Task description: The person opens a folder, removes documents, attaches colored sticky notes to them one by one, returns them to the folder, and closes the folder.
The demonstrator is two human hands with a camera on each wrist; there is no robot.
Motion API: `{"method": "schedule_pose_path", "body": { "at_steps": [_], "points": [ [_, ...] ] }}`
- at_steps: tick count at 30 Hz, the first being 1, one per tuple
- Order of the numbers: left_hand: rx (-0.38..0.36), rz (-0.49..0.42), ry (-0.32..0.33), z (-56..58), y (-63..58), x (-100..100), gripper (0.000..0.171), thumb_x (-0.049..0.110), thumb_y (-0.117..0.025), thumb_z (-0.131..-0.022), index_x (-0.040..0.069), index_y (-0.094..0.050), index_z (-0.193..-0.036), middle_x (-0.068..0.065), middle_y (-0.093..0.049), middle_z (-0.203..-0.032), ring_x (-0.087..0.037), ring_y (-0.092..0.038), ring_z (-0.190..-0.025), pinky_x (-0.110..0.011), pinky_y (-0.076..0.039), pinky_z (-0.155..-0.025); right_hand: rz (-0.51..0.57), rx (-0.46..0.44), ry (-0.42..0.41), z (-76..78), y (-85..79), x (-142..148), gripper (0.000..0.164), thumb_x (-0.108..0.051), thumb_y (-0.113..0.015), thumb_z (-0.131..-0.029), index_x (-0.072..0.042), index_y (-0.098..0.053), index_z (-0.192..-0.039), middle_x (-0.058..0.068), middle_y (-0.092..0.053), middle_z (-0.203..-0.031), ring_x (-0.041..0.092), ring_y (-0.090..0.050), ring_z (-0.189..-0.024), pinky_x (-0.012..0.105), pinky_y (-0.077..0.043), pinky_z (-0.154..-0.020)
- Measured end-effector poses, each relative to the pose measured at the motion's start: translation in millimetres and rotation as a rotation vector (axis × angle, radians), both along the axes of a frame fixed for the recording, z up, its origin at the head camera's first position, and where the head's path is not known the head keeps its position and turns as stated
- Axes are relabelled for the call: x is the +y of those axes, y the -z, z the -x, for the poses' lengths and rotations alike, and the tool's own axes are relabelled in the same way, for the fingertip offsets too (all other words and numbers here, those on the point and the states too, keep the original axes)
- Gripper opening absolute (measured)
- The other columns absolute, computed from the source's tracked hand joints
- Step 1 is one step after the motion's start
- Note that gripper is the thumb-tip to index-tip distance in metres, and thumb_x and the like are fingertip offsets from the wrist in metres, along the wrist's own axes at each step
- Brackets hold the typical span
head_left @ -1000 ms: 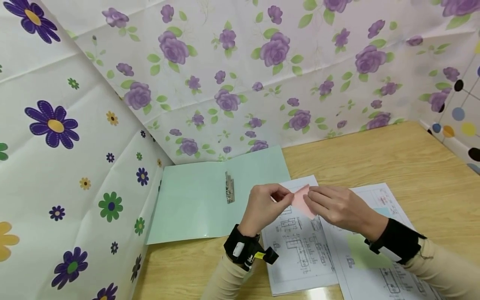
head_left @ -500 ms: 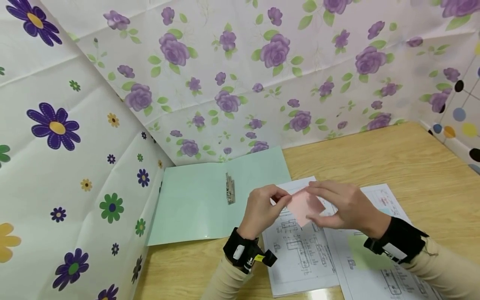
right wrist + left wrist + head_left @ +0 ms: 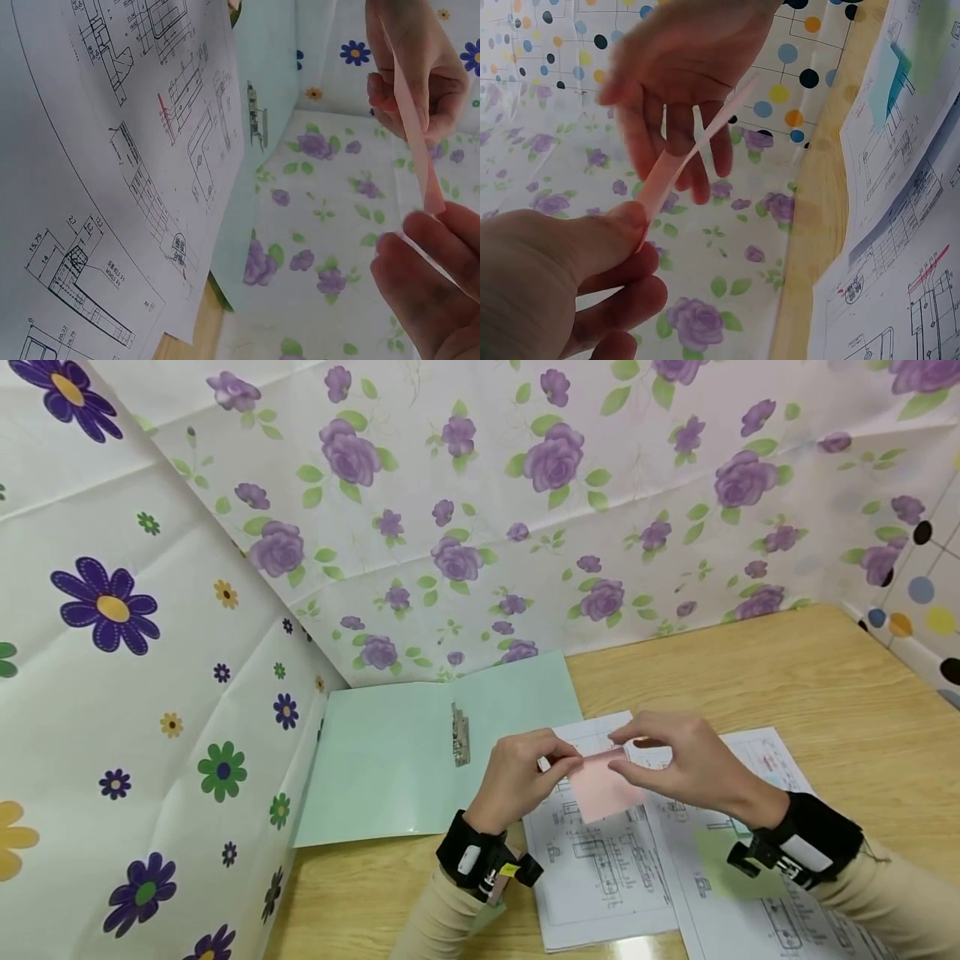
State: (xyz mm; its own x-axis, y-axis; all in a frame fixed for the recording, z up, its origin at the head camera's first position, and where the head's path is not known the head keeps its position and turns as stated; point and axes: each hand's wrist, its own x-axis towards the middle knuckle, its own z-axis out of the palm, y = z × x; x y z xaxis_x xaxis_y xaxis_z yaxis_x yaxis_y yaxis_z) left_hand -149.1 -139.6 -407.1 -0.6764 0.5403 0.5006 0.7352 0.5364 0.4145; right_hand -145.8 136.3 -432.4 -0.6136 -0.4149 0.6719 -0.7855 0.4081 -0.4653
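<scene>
A pink sticky note [image 3: 606, 789] is up above the printed drawings, with a crease or fold along its top edge. My left hand [image 3: 517, 777] pinches its upper left corner between thumb and fingers. At the note's right side my right hand [image 3: 693, 764] has its thumb and fingers spread apart, fingertips right at the upper right corner. Seen from the left wrist, the note [image 3: 660, 184] is nearly edge-on and bent into two flaps, with the right palm behind it. The right wrist view shows the note [image 3: 412, 112] as a thin strip ending at the right fingertips.
Two stacks of printed technical drawings [image 3: 600, 910] lie on the wooden table [image 3: 795, 668]. A green sticky note [image 3: 731, 868] is on the right stack. Behind to the left lies an opened mint-green folder [image 3: 375, 760] with a metal clip [image 3: 460, 735]. Flowered sheeting [image 3: 450, 527] walls the back.
The right thumb and fingers have spread apart from their closed hold on the note's right side. The note has turned to face the head camera, while the left hand keeps its pinch.
</scene>
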Motion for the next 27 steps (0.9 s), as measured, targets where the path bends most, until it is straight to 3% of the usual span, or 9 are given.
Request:
{"method": "schedule_pose_path", "body": {
  "at_steps": [6,12,18,23,27],
  "points": [
    [-0.02,0.002,-0.014,-0.8,0.8,0.0,0.006,0.014,-0.084,-0.102,0.01,-0.087,-0.101,-0.003,-0.083,-0.092,-0.013,-0.073,-0.075,-0.011,-0.045,-0.07,-0.059,0.064,-0.009,4.2,-0.6,-4.3,0.037,0.006,-0.094,-0.082,-0.02,-0.082,-0.106,-0.007,-0.083,-0.099,0.007,-0.079,-0.088,0.012,-0.06,-0.083],
    [-0.042,-0.015,-0.033,0.8,2.2,-1.8,0.006,0.015,-0.083,-0.102,0.011,-0.088,-0.102,-0.003,-0.084,-0.093,-0.014,-0.073,-0.078,-0.014,-0.047,-0.072,-0.05,-0.014,0.033,4.8,-2.5,-6.2,0.03,0.004,-0.089,-0.09,-0.021,-0.084,-0.106,-0.009,-0.083,-0.096,0.001,-0.075,-0.084,0.018,-0.059,-0.074],
    [-0.092,-0.038,-0.095,5.5,7.0,-1.8,0.01,0.015,-0.079,-0.106,0.009,-0.087,-0.109,-0.005,-0.085,-0.095,-0.017,-0.075,-0.081,-0.017,-0.05,-0.072,-0.066,-0.218,0.065,14.2,-7.5,-12.9,0.015,-0.003,-0.081,-0.102,-0.018,-0.083,-0.102,-0.01,-0.077,-0.087,-0.005,-0.064,-0.077,0.022,-0.053,-0.07],
    [-0.161,-0.037,-0.214,16.0,4.4,-0.1,0.014,0.02,-0.078,-0.107,0.009,-0.088,-0.112,-0.006,-0.084,-0.09,-0.018,-0.074,-0.079,-0.019,-0.047,-0.068,-0.064,-0.469,0.068,34.8,-20.0,-20.9,0.011,-0.006,-0.075,-0.105,-0.01,-0.084,-0.099,0.0,-0.076,-0.084,0.005,-0.062,-0.071,0.025,-0.05,-0.067],
    [-0.241,-0.054,-0.283,23.3,1.6,-0.7,0.014,0.023,-0.081,-0.105,0.011,-0.088,-0.106,-0.007,-0.084,-0.087,-0.018,-0.073,-0.075,-0.02,-0.048,-0.066,-0.079,-0.561,0.1,49.4,-24.4,-26.5,0.012,-0.008,-0.075,-0.102,-0.008,-0.085,-0.096,0.003,-0.078,-0.083,0.012,-0.062,-0.069,0.026,-0.047,-0.066]
  ]
}}
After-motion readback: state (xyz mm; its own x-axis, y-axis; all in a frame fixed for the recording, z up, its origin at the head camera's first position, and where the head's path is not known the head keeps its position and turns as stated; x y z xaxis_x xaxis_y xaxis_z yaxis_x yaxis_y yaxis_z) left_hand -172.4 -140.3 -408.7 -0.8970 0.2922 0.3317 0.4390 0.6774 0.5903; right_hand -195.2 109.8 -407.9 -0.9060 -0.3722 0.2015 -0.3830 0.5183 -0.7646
